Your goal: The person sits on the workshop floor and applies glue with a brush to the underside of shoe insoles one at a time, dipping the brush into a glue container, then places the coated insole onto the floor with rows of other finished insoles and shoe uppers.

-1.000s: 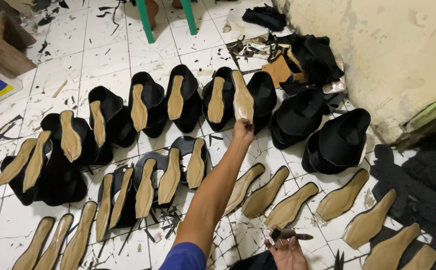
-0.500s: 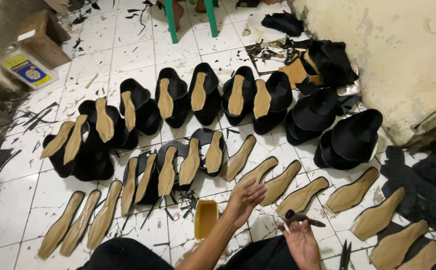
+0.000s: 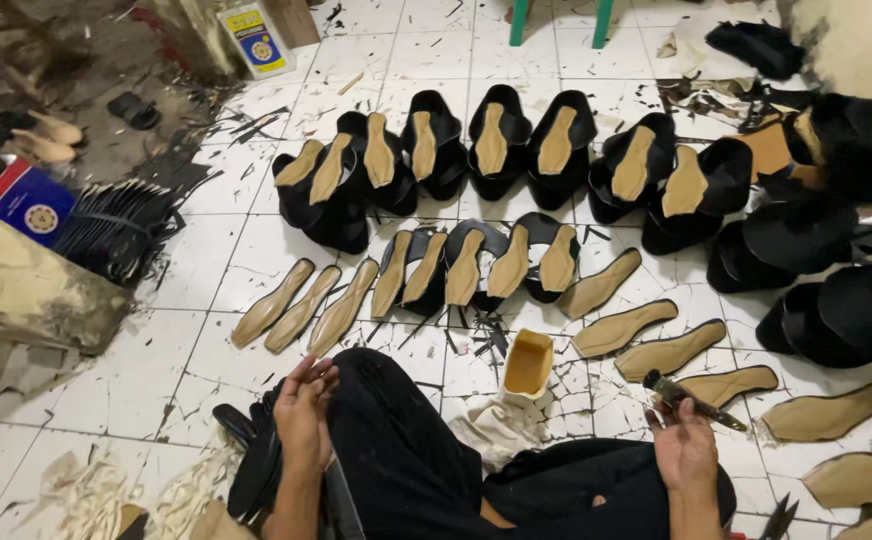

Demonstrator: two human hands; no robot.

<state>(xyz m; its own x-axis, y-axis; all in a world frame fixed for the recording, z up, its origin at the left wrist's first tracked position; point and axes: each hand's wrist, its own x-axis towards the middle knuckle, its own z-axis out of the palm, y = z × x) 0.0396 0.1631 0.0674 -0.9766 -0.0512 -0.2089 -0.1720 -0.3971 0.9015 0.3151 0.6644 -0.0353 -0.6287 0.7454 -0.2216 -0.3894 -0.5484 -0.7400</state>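
My left hand [image 3: 306, 408] lies on my left knee with fingers loosely bent and nothing seen in it, beside a stack of black shoe pieces [image 3: 248, 462]. Over my right knee, my right hand [image 3: 684, 452] grips a small dark brush [image 3: 694, 400] pointing left and away. A yellow glue tub [image 3: 528, 364] stands on the floor between my knees, on a white rag [image 3: 496, 428]. Beyond it lie rows of tan insoles [image 3: 624, 326] and black shoe uppers with tan insoles on them [image 3: 491, 140].
More black uppers [image 3: 836, 310] pile up at the right by a wall. Loose insoles [image 3: 301, 303] lie at the left. A blue box [image 3: 28, 205], black strips [image 3: 116, 225] and a concrete block [image 3: 26, 285] sit on the left. Scraps litter the white tiles.
My left arm, stretched out to the far row of uppers a second ago, has drawn back to my left knee. The view has swung left. My right hand keeps the brush.
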